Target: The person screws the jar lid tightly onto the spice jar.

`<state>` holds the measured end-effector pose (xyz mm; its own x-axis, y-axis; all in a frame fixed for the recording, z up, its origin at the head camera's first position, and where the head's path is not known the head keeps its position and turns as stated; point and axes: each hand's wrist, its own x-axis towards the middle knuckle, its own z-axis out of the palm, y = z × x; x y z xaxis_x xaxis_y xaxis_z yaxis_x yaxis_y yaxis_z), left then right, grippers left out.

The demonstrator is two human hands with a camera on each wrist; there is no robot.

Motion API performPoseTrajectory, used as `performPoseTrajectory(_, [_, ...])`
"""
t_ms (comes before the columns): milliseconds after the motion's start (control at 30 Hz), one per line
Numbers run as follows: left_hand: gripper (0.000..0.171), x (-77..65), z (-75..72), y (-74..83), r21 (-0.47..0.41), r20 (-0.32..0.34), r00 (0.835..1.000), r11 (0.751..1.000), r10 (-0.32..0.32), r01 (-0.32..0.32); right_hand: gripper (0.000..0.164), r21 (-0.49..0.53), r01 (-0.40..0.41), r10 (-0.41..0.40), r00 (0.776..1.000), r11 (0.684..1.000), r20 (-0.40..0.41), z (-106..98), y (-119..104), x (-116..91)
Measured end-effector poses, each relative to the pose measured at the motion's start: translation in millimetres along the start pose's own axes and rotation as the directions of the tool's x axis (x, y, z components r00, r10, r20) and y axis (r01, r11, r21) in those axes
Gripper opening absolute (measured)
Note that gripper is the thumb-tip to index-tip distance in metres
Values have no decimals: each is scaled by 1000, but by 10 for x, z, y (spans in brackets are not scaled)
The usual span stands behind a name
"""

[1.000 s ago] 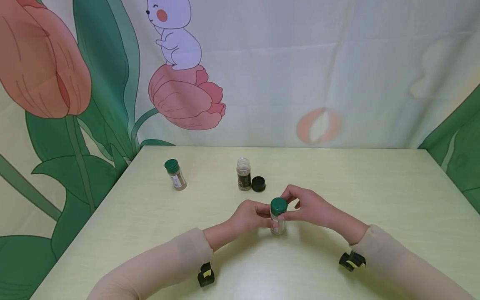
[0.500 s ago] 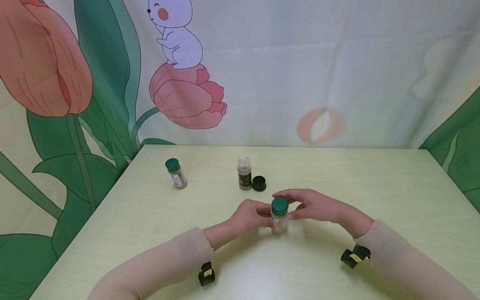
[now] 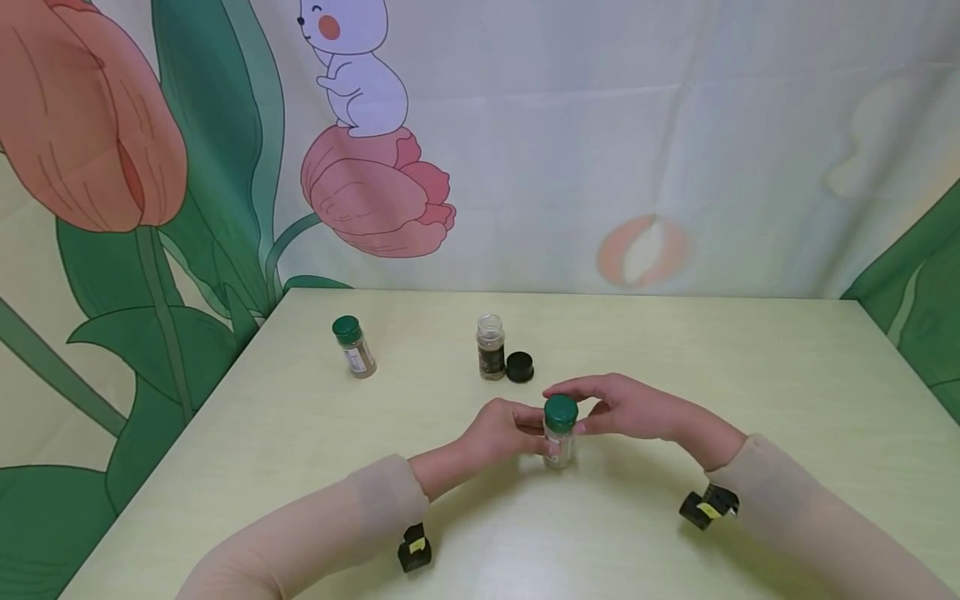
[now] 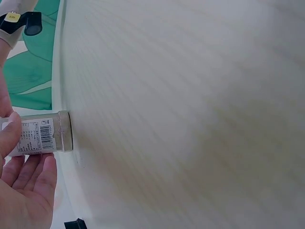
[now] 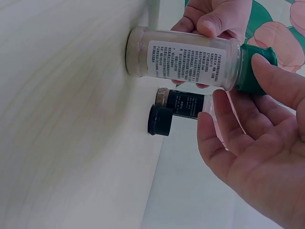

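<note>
A clear spice jar with a white printed label (image 5: 186,62) and a green cap (image 3: 561,412) stands upright on the table. My left hand (image 3: 498,433) grips its body from the left, the thumb across the label in the left wrist view. At the cap, my right hand (image 3: 633,408) pinches with the thumb (image 5: 271,76) on one side and fingers reaching round the far side. The other fingers of that hand are spread loosely. Behind the hands stands an uncapped spice jar with a dark label (image 3: 491,354), its black cap (image 3: 520,367) lying right beside it.
Another green-capped spice jar (image 3: 355,346) stands at the back left of the pale table (image 3: 720,342). A printed cloth (image 3: 525,167) with flowers hangs along the table's back edge. A small black camera sits at each wrist.
My right hand has shifted its hold around the green cap, the fingers now reaching farther over its far side and the wrist turned slightly. My left hand and the jar stay in place.
</note>
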<state>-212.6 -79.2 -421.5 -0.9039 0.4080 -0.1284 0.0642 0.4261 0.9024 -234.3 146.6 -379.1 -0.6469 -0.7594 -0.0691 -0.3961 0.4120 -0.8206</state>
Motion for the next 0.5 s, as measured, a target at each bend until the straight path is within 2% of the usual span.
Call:
performPoseTrajectory(233, [37, -7, -5, 10, 12, -4, 1000, 1000, 5, -5, 40, -27, -1, 0, 999, 1000, -45, 24, -8, 10])
performPoseTrajectory(500, [36, -7, -3, 19, 18, -6, 1000, 1000, -2, 2, 36, -32, -31, 27, 993, 999, -112, 80, 23, 11])
